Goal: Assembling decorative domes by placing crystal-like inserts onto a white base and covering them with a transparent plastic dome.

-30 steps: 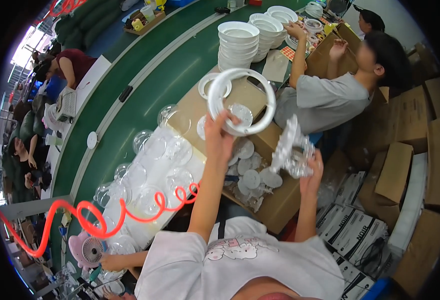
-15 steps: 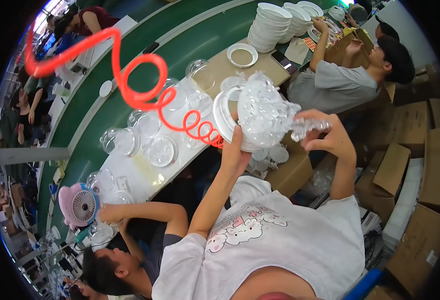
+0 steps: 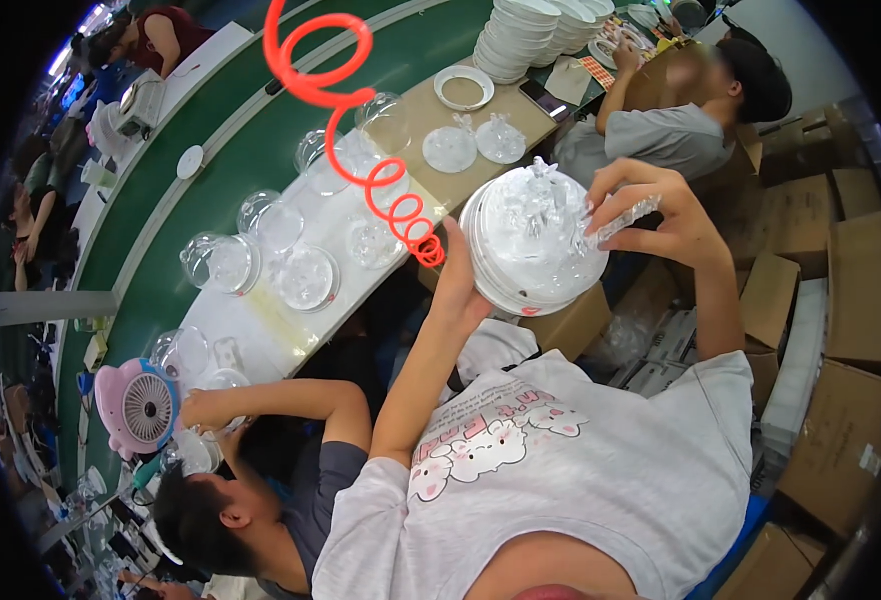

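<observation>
Over the worktable's near edge, my left hand [image 3: 461, 290] grips the left side of a white round dish-shaped base [image 3: 483, 270]. A clear, bumpy plastic part with a raised centre [image 3: 536, 225] sits on the base, facing up. Closed at the base's right side, my right hand [image 3: 666, 215] pinches a clear, ridged plastic strip [image 3: 629, 218]. I cannot tell whether the strip is joined to the part on the base. Two clear discs with raised tops [image 3: 450, 149] lie on the table just beyond the base.
Several clear domes and discs [image 3: 306, 277] cover the white tabletop to the left. A red coiled air hose [image 3: 381, 175] hangs across the view. Stacks of white dishes [image 3: 516, 40] stand at the back. Co-workers sit on both sides; cardboard boxes [image 3: 841, 440] crowd the right.
The base has turned from tilted to more face-up and moved slightly right. My right hand has shifted slightly and still pinches clear plastic. The view has shifted a little.
</observation>
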A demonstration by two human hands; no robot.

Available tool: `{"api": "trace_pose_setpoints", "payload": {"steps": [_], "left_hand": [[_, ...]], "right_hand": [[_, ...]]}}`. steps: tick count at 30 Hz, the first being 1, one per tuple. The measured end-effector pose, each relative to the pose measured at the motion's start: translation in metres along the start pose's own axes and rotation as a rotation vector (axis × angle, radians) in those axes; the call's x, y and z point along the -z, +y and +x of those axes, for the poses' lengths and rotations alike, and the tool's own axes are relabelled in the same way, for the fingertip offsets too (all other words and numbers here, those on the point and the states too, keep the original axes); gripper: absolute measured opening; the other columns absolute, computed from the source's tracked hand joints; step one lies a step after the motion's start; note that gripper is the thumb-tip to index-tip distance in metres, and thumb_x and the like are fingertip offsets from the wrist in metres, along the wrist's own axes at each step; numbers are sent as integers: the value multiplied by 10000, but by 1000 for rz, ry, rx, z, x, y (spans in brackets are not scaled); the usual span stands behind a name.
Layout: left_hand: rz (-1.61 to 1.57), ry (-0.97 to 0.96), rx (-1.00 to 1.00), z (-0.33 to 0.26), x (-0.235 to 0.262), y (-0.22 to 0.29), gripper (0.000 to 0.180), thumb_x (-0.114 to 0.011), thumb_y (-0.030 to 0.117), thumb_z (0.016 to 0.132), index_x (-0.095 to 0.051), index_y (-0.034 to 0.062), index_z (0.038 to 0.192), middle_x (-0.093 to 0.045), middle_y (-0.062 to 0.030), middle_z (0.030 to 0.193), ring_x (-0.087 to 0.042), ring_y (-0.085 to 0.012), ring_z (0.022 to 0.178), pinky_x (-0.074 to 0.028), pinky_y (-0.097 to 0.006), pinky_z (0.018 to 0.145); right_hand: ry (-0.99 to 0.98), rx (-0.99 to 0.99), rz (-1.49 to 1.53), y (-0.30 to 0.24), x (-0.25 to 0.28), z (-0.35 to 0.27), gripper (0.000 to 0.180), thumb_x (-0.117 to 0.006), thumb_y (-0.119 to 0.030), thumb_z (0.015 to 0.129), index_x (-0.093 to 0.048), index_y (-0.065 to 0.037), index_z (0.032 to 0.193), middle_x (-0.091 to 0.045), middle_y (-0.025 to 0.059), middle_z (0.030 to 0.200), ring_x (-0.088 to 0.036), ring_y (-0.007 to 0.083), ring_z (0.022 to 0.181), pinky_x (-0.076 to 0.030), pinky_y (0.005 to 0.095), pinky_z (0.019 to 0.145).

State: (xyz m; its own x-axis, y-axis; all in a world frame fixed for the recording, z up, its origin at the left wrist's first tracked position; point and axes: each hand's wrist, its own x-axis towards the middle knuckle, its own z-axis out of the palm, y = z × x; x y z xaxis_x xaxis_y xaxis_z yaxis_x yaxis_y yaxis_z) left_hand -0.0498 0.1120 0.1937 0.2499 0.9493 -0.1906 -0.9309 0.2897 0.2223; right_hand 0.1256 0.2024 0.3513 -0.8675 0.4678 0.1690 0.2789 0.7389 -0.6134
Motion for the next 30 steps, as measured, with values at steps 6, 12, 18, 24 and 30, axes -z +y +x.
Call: {"api": "trace_pose_setpoints", "payload": {"steps": [6,12,18,24,30], "left_hand": [[147,388,-242,-17,37,0,359,-436,388,887,-574,57,878,-557,1,649,-534,-95,535,-431,-231,459],[68,487,-294,-16,28,5,302,-408,290,914,-578,40,913,-602,-21,800,-551,-85,649,-452,-225,567],[20,411,-323,-15,19,10,334,-400,300,915,-544,12,1004,-606,-66,915,-595,-138,796,-501,-281,693],[40,390,-347,-18,6,9,420,-320,298,927,-434,-34,1159,-527,-150,1123,-544,-233,1003,-458,-353,846],[-1,376,-358,-18,9,12,440,-310,317,921,-429,-23,1176,-519,-151,1139,-534,-250,1021,-444,-367,868]], "right_hand": [[214,-66,512,18,-45,-14,184,-637,24,699,-579,21,873,-608,61,858,-548,98,778,-418,227,698],[199,-288,406,-2,-58,-11,139,-644,25,689,-576,44,808,-584,62,776,-527,121,685,-399,227,618],[250,-193,231,-20,-68,4,108,-659,-21,707,-586,36,762,-587,47,740,-517,90,620,-389,199,566],[364,-144,63,-35,-82,10,106,-662,-6,699,-594,31,771,-604,63,737,-549,108,610,-412,211,557],[272,-67,47,-32,-82,16,179,-695,-44,681,-606,20,824,-615,105,748,-602,164,629,-450,233,530]]}}
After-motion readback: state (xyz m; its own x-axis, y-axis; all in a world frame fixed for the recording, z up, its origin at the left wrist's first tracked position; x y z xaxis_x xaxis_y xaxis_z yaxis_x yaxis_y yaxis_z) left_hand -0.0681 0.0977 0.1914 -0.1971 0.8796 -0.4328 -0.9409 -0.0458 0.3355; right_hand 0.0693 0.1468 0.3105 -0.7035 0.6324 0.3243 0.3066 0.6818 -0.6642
